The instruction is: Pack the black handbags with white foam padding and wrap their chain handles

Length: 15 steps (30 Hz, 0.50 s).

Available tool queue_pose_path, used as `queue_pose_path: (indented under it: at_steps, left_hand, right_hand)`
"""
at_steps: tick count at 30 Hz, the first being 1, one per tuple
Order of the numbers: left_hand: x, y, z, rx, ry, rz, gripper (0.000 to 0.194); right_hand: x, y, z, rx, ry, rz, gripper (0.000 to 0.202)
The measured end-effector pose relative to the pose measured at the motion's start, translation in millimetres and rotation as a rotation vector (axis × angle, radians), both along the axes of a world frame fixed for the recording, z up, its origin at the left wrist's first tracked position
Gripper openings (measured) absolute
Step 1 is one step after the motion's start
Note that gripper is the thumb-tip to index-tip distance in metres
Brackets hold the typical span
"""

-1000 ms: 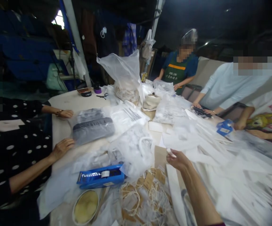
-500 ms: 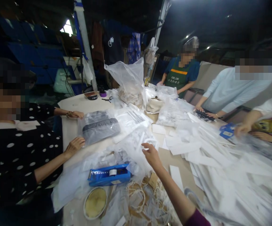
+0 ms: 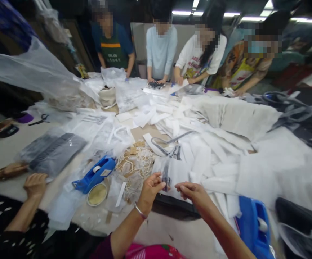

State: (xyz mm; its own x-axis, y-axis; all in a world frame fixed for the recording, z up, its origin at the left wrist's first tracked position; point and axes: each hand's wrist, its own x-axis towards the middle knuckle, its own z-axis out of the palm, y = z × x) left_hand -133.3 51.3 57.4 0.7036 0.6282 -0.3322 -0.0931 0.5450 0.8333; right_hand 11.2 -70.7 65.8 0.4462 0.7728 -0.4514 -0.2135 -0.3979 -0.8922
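My left hand (image 3: 151,191), with a bangle at the wrist, is closed in a pinch at the lower end of a dark grey bag strap (image 3: 166,172). Thin clear film seems to lie about this strap. Just to its right, my right hand (image 3: 190,191) has its thumb and fingers pressed together; whatever is between them is too small to make out. Below both hands lies a black bag (image 3: 176,208), partly covered by white foam sheet (image 3: 182,172). Grey strap loops (image 3: 160,144) rise beyond the hands.
A blue tape dispenser (image 3: 95,175) and a round tin (image 3: 97,194) stand left, near tangled cords (image 3: 136,163). Another blue dispenser (image 3: 254,226) is at right. White foam strips (image 3: 207,144) cover the middle. A co-worker's hands (image 3: 35,185) touch a bagged grey item (image 3: 60,153); several co-workers stand opposite.
The view has swung right. My right hand, earlier reaching over clear plastic bags, is now back near the table's front edge. My left hand has come into view, pinching the strap.
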Motion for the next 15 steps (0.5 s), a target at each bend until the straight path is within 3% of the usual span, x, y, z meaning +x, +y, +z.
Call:
queue_pose_path:
  at_steps: [3, 8, 12, 15]
  left_hand:
    - [9.3, -28.1, 4.3, 0.103, 0.034, -0.005, 0.047]
    - [18.7, -64.4, -5.8, 0.271, 0.067, 0.013, 0.049]
    - [18.6, -72.4, 0.0, 0.277, 0.067, 0.02, 0.048]
    - [21.4, -66.2, 15.0, 0.132, 0.025, -0.035, 0.045]
  right_hand:
    - [-21.9, -14.4, 2.7, 0.056, -0.051, -0.048, 0.037]
    - [-32.6, -15.4, 4.9, 0.163, -0.113, -0.274, 0.029]
    - [-32.2, -24.1, -0.4, 0.267, -0.196, -0.328, 0.025]
    - [-30.9, -31.1, -0.7, 0.275, -0.395, -0.253, 0.022]
